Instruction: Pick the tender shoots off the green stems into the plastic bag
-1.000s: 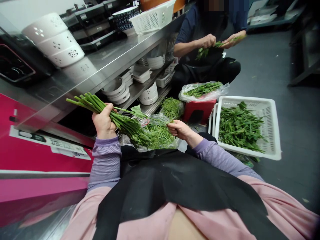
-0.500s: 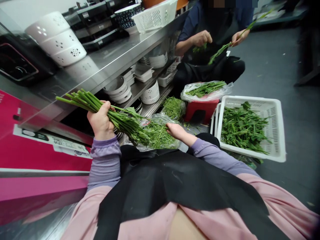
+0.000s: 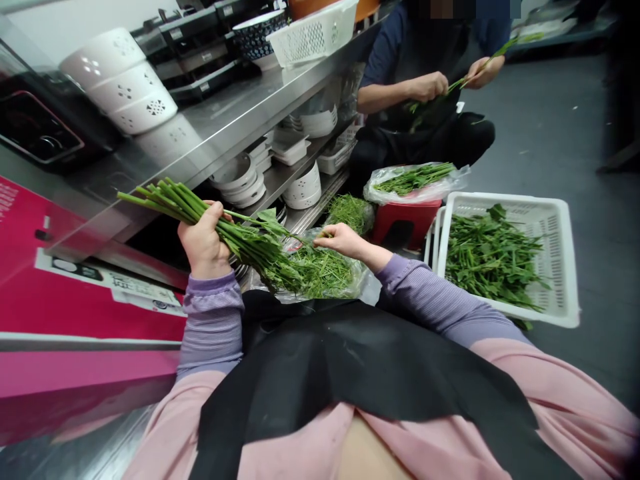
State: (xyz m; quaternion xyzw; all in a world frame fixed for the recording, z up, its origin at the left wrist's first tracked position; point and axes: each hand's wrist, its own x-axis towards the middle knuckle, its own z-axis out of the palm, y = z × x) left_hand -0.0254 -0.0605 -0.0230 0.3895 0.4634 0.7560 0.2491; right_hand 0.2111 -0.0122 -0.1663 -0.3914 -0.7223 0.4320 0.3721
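The left hand (image 3: 205,241) clamps a green bundle (image 3: 255,250), the right hand (image 3: 343,240) a yellowish scrap (image 3: 327,234) near the bag's (image 3: 369,289) far edge; picking-over seemingly calls for releasing the scrap.

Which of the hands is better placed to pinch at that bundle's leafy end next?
Probably the right hand: it is near the leafy end of the green bundle, while the left hand is wrapped around the stems.
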